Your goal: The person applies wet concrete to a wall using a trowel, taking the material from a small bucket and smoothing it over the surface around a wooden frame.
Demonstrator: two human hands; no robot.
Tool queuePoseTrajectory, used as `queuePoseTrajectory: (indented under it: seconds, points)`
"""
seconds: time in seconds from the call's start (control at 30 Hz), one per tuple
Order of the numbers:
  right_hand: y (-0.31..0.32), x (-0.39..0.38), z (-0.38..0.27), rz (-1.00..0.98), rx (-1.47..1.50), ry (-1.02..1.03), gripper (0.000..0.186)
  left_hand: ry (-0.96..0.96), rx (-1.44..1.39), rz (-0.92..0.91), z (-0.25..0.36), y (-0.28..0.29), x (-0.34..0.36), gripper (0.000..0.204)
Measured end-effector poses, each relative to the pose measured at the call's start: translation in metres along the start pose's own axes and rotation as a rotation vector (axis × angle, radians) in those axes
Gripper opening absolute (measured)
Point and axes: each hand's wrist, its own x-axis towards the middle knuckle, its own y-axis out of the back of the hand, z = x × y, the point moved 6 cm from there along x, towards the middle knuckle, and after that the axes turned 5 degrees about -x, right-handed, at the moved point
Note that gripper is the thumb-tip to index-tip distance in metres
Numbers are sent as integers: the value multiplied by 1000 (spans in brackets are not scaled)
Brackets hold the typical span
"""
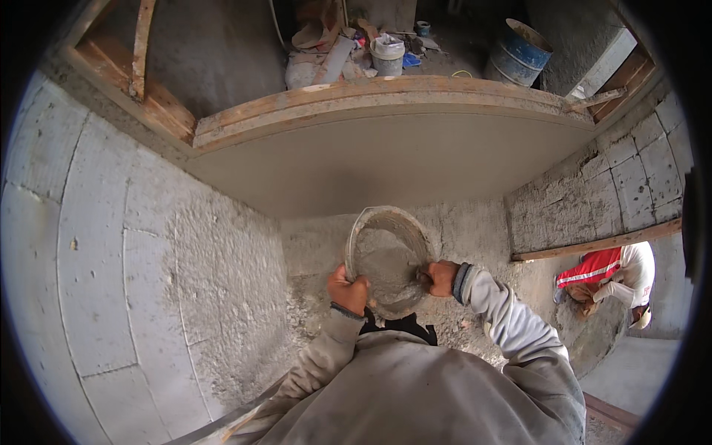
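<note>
A round bucket (407, 226), crusted with grey, sat near the middle of the view, just in front of the person's body, its mouth turned up toward the camera. Grey material (382, 261) lay inside it; how deep, I could not tell. The left hand (348, 288) was clenched on the rim at 8 o'clock. The right hand (443, 279) was closed at the rim between 3 and 4 o'clock, its fingertips partly hidden against a dark patch too unclear to name.

At 12 o'clock from the bucket stood a smooth grey panel (393, 156), topped by a wooden beam (378, 93). Beyond the beam were a white bucket (388, 64) at 12 o'clock and a blue drum (517, 59) at 1 o'clock. A block wall (96, 245), partly rough-coated, rose at 9 o'clock. At 3 o'clock, well apart, a co-worker (630, 271) in red trousers and a white top bent low.
</note>
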Motion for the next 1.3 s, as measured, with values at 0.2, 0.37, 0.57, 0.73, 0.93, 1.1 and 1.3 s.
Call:
queuePoseTrajectory:
  seconds: [0.2,0.37,0.57,0.73,0.93,1.1,1.3]
  points:
    - [8,-13,27,224,-67,-68,22,-27,-68,-50,35,-26,1,19]
    - [-26,-22,30,-176,1000,-58,4,-17,-115,-146,45,-43,11,19]
    - [-46,-35,-16,-349,1370,208,33,108,-158,-168,82,-23,2,20]
    - [-21,-30,-49,-264,1839,288,37,105,-189,-159,95,-14,-2,36]
    - [53,-40,-33,523,245,241,35,-37,-159,-116,77,-27,-1,28]
    - [54,-42,-40,242,-313,1,41,-35,-176,-92,63,-43,13,22]
    - [10,-24,-21,61,-54,60,31,13,-112,-89,34,-37,-1,23]
